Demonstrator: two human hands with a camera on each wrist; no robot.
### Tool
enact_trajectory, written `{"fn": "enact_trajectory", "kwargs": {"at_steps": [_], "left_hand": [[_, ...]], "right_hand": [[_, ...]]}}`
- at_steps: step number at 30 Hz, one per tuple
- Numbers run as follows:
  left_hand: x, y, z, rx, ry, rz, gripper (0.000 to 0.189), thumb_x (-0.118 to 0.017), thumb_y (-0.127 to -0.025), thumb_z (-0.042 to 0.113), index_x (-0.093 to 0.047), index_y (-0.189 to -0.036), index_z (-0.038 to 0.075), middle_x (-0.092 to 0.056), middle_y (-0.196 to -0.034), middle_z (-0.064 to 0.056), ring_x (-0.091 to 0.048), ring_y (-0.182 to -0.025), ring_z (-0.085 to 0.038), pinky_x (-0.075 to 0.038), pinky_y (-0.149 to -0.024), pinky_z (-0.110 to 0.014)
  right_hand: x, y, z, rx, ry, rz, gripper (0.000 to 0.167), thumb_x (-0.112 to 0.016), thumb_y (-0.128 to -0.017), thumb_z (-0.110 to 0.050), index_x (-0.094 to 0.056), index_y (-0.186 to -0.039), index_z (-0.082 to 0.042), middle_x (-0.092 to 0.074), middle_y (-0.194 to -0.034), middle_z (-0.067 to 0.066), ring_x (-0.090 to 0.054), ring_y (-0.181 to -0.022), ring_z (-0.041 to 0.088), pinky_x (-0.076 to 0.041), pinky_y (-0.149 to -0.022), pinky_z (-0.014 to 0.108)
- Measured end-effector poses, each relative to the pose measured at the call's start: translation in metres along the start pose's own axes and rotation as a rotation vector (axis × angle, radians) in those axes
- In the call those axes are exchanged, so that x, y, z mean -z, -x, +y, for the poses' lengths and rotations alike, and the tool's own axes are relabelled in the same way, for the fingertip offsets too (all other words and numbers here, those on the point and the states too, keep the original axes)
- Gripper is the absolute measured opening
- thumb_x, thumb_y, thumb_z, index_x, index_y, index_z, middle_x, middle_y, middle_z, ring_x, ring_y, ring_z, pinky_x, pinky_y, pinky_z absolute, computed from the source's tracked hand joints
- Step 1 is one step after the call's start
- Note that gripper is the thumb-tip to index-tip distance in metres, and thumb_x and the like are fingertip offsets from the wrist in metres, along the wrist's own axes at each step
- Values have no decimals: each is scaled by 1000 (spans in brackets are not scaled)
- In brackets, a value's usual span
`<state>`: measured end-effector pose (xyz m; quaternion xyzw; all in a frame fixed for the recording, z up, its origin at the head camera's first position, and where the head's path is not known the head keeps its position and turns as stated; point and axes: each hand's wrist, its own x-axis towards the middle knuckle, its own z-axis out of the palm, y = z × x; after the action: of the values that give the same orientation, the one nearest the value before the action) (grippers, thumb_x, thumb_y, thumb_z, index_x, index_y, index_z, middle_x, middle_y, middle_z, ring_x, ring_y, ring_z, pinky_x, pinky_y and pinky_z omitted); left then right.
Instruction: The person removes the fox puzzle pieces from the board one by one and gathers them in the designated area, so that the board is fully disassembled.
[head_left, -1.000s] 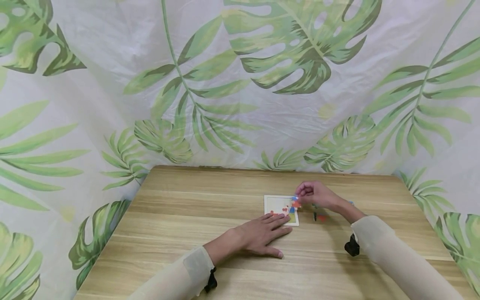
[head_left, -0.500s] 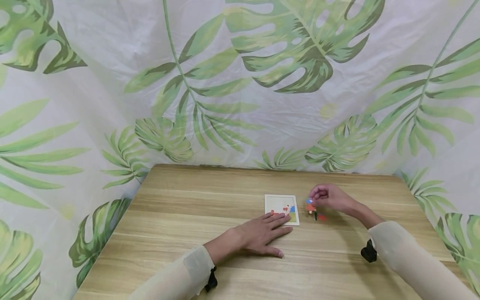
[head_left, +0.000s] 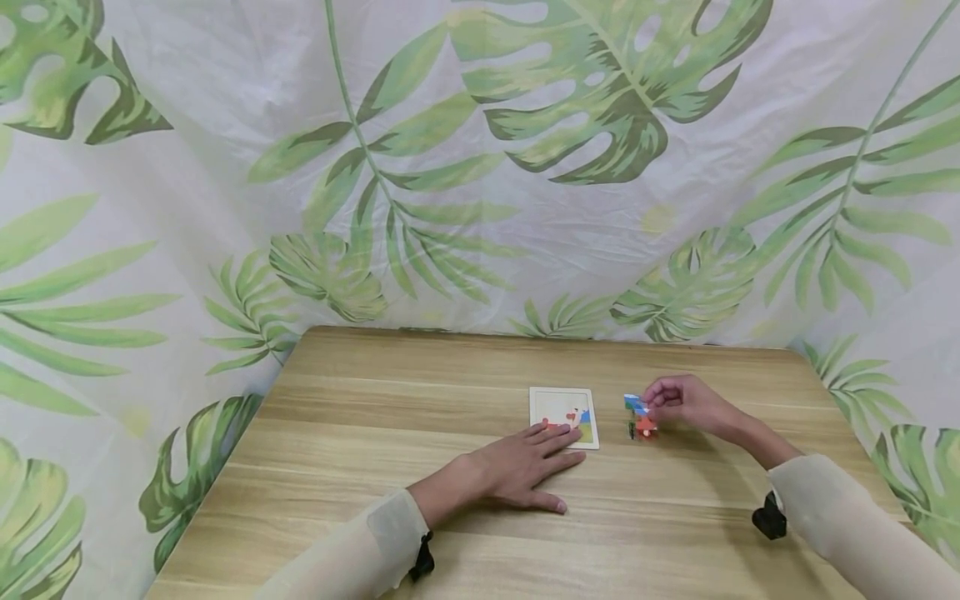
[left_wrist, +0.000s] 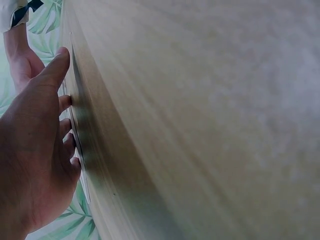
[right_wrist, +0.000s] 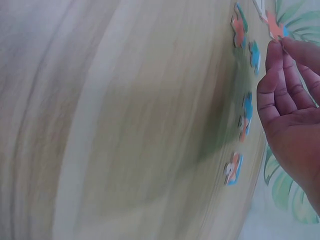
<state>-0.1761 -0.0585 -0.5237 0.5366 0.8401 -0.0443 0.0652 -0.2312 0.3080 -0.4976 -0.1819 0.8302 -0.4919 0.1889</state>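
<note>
A small white-bordered jigsaw puzzle board (head_left: pixel 551 403) lies on the table, with a colourful picture in its lower right part. My left hand (head_left: pixel 528 468) rests palm down with spread fingers, the fingertips over the board's lower edge and hiding part of it. To the right, my right hand (head_left: pixel 693 406) pinches an orange-red and blue puzzle piece (right_wrist: pixel 274 24) between thumb and forefinger, raised over the tabletop. Beneath and beside that hand, several loose pieces lie on the wood, among them an orange and green piece (right_wrist: pixel 239 30) and a blue one (right_wrist: pixel 255 57).
The wooden table (head_left: pixel 390 383) runs back to a leaf-patterned cloth (head_left: pixel 420 192) that hangs behind it and at both sides. Two more loose pieces, a blue and orange piece (right_wrist: pixel 245 117) and an orange and white piece (right_wrist: pixel 233 169), lie nearer the right wrist.
My right hand has moved right, away from the puzzle board, carrying the puzzle piece over to the loose pieces. The left hand has stayed in place on the board.
</note>
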Motion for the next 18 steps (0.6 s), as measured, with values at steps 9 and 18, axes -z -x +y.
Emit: {"fn": "enact_trajectory", "kwargs": {"at_steps": [9,18], "left_hand": [[0,0,0,-2,-2,7,82,-35,-107,71,-25,-171,21,-13,-179,-7,-12,-164,-22,-15,-132,-43],[0,0,-1,-5,-9,9,82,-34,-107,72,-24,-171,22,-12,-179,-7,-12,-164,-22,-15,-132,-43]], "right_hand": [[8,17,8,-4,6,9,20,-72,-96,2,-67,-113,11,-71,-100,18,-68,-88,9,-59,-76,23],[14,29,13,-32,3,17,24,-73,-98,-1,-66,-116,12,-71,-102,18,-68,-88,10,-59,-73,26]]}}
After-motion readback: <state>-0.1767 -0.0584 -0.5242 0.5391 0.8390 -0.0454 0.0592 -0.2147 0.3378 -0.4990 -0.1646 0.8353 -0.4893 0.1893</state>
